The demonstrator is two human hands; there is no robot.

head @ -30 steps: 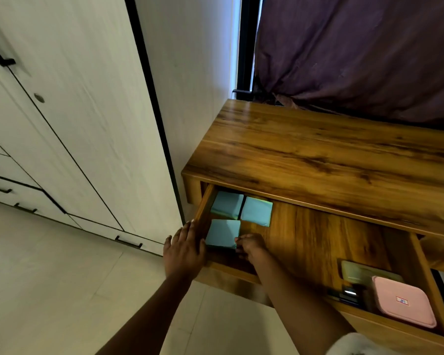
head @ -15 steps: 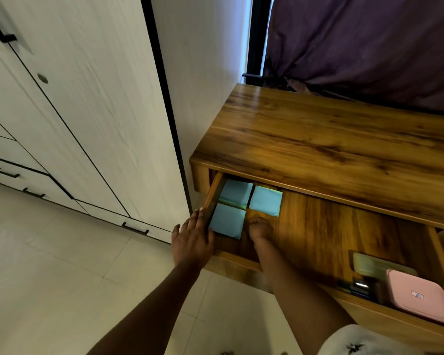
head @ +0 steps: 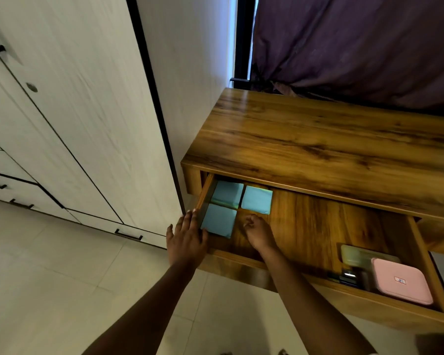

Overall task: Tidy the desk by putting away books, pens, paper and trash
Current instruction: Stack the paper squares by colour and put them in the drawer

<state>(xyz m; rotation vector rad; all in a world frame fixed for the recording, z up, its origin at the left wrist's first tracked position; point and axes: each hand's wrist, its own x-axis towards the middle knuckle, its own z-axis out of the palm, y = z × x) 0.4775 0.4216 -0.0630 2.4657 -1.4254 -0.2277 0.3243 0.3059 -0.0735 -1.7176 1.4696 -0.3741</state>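
The wooden desk (head: pixel 331 139) has its drawer (head: pixel 305 226) pulled out. Three blue sticky-note pads lie in the drawer's left end: one at the near left (head: pixel 219 220), one behind it (head: pixel 228 193) and one to the right (head: pixel 256 200). My left hand (head: pixel 186 238) rests flat with straight fingers against the drawer's left front corner, beside the near pad. My right hand (head: pixel 258 233) is inside the drawer just right of that pad, fingers loosely curled on the drawer floor and holding nothing.
A pink square case (head: pixel 401 284), a pale green case (head: pixel 362 254) and small dark items (head: pixel 347 276) sit at the drawer's right end. White wardrobe doors (head: pixel 75 111) stand at the left, a purple curtain (head: pixel 356 47) hangs behind the desk, and pale floor tiles (head: pixel 49 278) lie below.
My right hand has let go of the near pad's edge and moved slightly right onto the drawer floor. The left hand stays at the drawer corner. The camera has shifted.
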